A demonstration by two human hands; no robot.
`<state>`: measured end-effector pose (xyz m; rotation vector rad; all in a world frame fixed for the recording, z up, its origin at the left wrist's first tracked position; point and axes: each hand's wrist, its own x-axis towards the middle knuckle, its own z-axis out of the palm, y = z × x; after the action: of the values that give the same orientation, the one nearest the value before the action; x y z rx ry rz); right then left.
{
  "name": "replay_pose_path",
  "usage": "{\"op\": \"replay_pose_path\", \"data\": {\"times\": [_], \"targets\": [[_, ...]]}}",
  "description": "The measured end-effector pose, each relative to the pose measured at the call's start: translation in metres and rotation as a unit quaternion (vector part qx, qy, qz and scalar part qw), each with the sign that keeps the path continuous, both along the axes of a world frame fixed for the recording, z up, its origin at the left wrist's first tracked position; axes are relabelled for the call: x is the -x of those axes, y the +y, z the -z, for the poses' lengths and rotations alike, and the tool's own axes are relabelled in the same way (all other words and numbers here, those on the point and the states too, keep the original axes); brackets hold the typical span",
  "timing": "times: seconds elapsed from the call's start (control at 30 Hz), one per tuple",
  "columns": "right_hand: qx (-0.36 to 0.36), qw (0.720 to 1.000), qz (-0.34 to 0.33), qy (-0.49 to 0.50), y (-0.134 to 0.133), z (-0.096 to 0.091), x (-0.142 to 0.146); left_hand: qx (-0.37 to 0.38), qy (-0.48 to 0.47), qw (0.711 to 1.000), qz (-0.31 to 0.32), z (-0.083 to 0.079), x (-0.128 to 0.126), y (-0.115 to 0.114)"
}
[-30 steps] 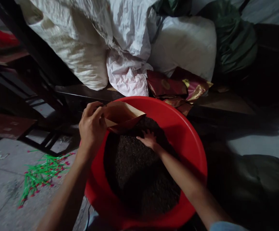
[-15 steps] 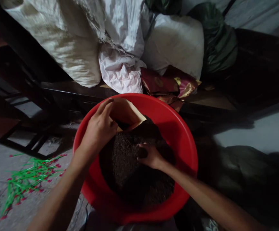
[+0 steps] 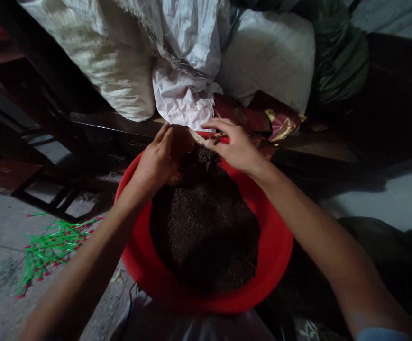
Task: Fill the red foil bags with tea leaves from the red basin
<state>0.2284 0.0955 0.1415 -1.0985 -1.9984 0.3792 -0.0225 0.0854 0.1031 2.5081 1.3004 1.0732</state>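
Note:
A big red plastic basin point(image 3: 277, 255) sits in front of me, heaped with dark loose leaves point(image 3: 206, 227). My left hand point(image 3: 156, 158) grips a small red and gold pouch point(image 3: 184, 142) at the basin's far rim, its mouth held open and mostly hidden behind my fingers. My right hand point(image 3: 236, 144) hovers over the pouch's mouth with fingers curled round a clump of the dark leaves, and some strands hang down from it.
White woven sacks point(image 3: 120, 71) and a green bag point(image 3: 337, 57) are piled behind the basin on a dark wooden bench point(image 3: 113, 128). More red and gold pouches point(image 3: 262, 118) lie there. Green ties with red ends point(image 3: 49, 246) are scattered on the concrete floor at left.
My right hand rose out of the leaf heap with a handful and moved to the pouch's mouth. My left hand lifted the pouch slightly toward the far rim.

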Motion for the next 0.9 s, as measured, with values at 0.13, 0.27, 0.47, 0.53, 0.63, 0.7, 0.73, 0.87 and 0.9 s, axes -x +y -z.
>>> {"op": "replay_pose_path", "data": {"times": [0.13, 0.27, 0.47, 0.53, 0.63, 0.7, 0.73, 0.87, 0.9], "targets": [[-0.008, 0.979, 0.195, 0.055, -0.007, 0.063, -0.024, 0.0, 0.014, 0.998, -0.065, 0.001, 0.025, 0.007], [0.215, 0.956, 0.132, -0.152, -0.034, 0.146, 0.001, 0.009, 0.031, 0.996, -0.086, 0.003, 0.039, 0.002], [0.342, 0.889, -0.043, -0.302, -0.031, 0.199, 0.086, 0.039, 0.025, 0.994, -0.103, -0.003, 0.03, -0.001], [0.345, 0.88, -0.054, -0.321, -0.034, 0.199, 0.093, 0.053, 0.026, 0.993, -0.102, -0.005, 0.025, -0.002], [0.347, 0.875, -0.097, -0.322, -0.064, 0.194, 0.081, 0.069, 0.026, 0.993, -0.096, -0.006, 0.021, -0.006], [0.342, 0.887, -0.092, -0.298, -0.092, 0.19, 0.067, 0.07, 0.023, 0.993, -0.091, -0.007, 0.018, -0.01], [0.336, 0.897, -0.074, -0.278, -0.106, 0.189, 0.059, 0.068, 0.017, 0.994, -0.089, -0.007, 0.016, -0.011], [0.349, 0.917, -0.021, -0.19, -0.138, 0.183, 0.034, 0.056, 0.003, 0.995, -0.08, -0.003, 0.006, -0.019], [0.356, 0.921, -0.016, -0.158, -0.141, 0.178, 0.028, 0.052, 0.003, 0.996, -0.078, -0.001, 0.003, -0.021]]}}
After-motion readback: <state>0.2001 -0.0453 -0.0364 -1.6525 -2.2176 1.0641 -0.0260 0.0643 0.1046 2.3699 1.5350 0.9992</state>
